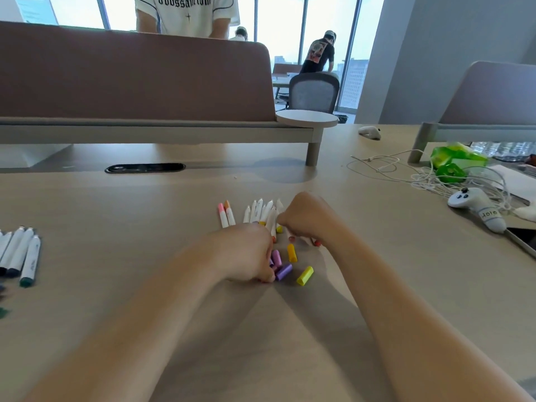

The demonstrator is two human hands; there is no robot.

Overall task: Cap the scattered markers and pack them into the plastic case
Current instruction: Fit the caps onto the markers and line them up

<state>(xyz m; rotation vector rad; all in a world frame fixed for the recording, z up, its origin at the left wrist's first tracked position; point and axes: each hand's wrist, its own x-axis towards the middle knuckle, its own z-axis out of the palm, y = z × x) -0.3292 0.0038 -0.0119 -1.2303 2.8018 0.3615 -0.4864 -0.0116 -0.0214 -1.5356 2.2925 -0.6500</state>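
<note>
Several white-bodied markers (259,211) lie side by side on the desk in front of me, two of them with a pink and an orange cap (226,214). Loose caps lie just nearer: purple ones (282,271) and yellow ones (305,275). My left hand (246,250) rests over the purple caps, its fingers curled on one. My right hand (304,219) is closed on a white marker (272,220) at the right of the row. Several more dark-capped markers (21,253) lie at the far left. No plastic case is in view.
A white controller (475,206), tangled white cables (406,172) and a green packet (455,161) sit at the right. A brown divider panel (136,74) and a round shelf (307,117) stand at the back, with a person behind the panel. A cable slot (145,168) lies ahead.
</note>
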